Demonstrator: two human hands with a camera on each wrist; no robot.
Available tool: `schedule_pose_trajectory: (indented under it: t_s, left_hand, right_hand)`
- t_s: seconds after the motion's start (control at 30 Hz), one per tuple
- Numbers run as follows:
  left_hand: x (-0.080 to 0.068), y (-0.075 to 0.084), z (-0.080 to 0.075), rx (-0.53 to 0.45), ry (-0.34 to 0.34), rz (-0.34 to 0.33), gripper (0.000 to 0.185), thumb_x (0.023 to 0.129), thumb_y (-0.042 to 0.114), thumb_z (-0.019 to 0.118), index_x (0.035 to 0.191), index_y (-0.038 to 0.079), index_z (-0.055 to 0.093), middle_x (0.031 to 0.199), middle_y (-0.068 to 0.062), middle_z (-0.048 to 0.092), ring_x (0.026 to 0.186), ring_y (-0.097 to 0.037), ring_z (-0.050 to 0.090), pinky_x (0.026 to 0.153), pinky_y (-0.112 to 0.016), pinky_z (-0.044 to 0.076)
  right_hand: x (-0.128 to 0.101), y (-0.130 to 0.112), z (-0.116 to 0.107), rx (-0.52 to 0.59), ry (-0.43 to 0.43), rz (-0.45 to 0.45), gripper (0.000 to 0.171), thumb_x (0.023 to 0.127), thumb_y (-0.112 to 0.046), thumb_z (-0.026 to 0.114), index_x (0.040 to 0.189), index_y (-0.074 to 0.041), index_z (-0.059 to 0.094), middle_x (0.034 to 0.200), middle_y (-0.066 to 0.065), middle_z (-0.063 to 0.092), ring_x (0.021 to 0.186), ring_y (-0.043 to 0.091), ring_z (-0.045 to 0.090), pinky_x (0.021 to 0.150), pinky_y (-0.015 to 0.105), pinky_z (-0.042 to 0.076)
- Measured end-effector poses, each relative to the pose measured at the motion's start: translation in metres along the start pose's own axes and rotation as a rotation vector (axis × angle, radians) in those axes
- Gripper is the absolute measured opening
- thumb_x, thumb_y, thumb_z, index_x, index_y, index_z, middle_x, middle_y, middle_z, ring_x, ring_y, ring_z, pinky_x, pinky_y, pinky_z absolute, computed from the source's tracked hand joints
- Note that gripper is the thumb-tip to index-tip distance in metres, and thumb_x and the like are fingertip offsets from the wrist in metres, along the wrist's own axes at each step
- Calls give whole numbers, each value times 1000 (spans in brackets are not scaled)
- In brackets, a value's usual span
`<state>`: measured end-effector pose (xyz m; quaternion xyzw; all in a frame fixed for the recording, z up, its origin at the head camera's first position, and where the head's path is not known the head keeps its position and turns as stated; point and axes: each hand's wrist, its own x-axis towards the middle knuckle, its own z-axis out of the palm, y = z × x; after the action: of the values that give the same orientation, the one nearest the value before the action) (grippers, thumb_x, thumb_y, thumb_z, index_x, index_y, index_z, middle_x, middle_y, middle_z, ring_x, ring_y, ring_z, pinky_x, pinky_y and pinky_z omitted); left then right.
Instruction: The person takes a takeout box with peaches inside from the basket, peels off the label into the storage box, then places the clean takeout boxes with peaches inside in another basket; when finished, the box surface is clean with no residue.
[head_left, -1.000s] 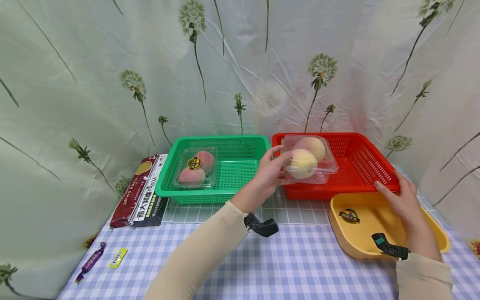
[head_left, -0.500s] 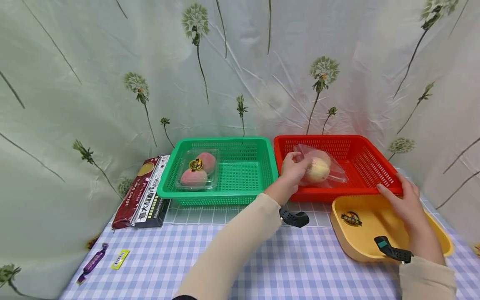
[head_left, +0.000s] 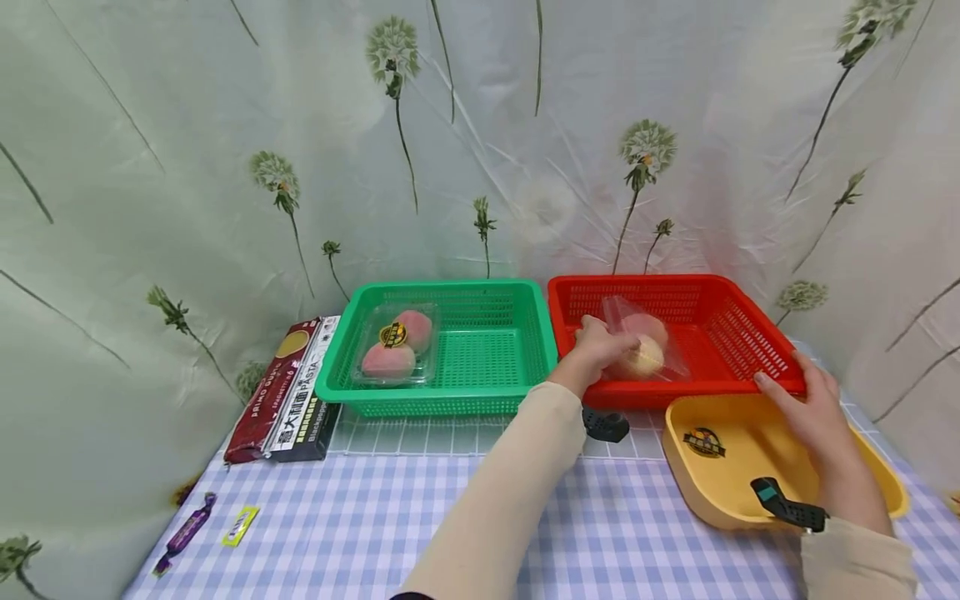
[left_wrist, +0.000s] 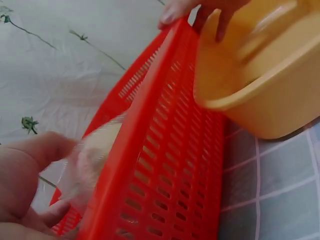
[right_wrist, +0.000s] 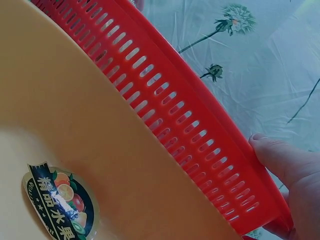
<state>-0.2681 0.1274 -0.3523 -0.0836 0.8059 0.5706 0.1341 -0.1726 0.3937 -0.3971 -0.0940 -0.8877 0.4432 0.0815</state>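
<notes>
My left hand [head_left: 597, 343] grips the left side of a clear plastic fruit box [head_left: 647, 355] inside the red basket [head_left: 731, 337]. Two pale yellow-pink peaches show through the plastic. In the left wrist view the thumb lies along the box [left_wrist: 82, 167], whose lower part is hidden behind the basket's slotted wall. At the basket's front right corner, my right hand [head_left: 813, 408] holds the rim, thumb on the near side in the right wrist view. A yellow tub [head_left: 738, 479] with a dark fruit sticker stands just in front, under the right forearm.
Left of the red basket stands a green basket [head_left: 480, 389] with another clear box of two pink peaches [head_left: 390, 360]. Pasta boxes [head_left: 281, 392] lie farther left. A purple-wrapped candy [head_left: 184, 533] and a small yellow packet [head_left: 240, 526] lie on the checked cloth. A floral curtain hangs behind.
My left hand has carried the fruit box rightward and down into the red basket from above its left end. The right hand has kept its hold on the basket corner.
</notes>
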Motion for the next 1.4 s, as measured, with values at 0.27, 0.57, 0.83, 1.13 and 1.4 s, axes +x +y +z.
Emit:
schedule_pose_trajectory:
  t_s: [0.27, 0.57, 0.83, 1.13, 1.4]
  left_hand:
    - [-1, -4, 5, 132, -103, 48, 74, 82, 16, 80, 145, 15, 43, 113, -6, 65, 89, -22, 62, 86, -38, 60]
    - [1, -8, 3, 183, -186, 144, 54, 82, 15, 81, 132, 20, 60, 111, -1, 67, 91, -19, 59, 90, -38, 58]
    - [4, -8, 7, 305, -202, 289, 46, 92, 20, 70, 136, 32, 61, 141, 3, 60, 110, -15, 55, 94, -32, 56]
    - [-6, -10, 2, -27, 83, 521, 22, 99, 10, 54, 106, 22, 71, 104, 6, 71, 70, -6, 54, 60, -16, 47]
    - [-35, -31, -17, -207, -2, 597, 23, 100, 8, 52, 108, 21, 69, 104, 8, 71, 85, -11, 66, 69, -19, 55]
  right_hand:
    - [-1, 3, -1, 13, 13, 10, 85, 101, -42, 47, 159, -2, -1, 158, 40, -8, 133, 62, 11, 109, 77, 18]
    - [0, -3, -1, 16, 0, 19, 86, 101, -45, 46, 159, -6, -3, 159, 38, -9, 134, 62, 12, 107, 78, 19]
    - [1, -2, 2, -12, 15, 32, 86, 100, -45, 47, 160, -6, 0, 157, 39, -3, 132, 59, 16, 105, 76, 26]
    - [0, 0, 0, 1, -9, 29, 86, 100, -46, 46, 159, -9, -5, 160, 36, -11, 137, 63, 8, 106, 80, 19]
    - [0, -2, -1, -10, -32, 12, 85, 101, -46, 45, 159, -10, -8, 160, 34, -17, 141, 65, 1, 108, 80, 15]
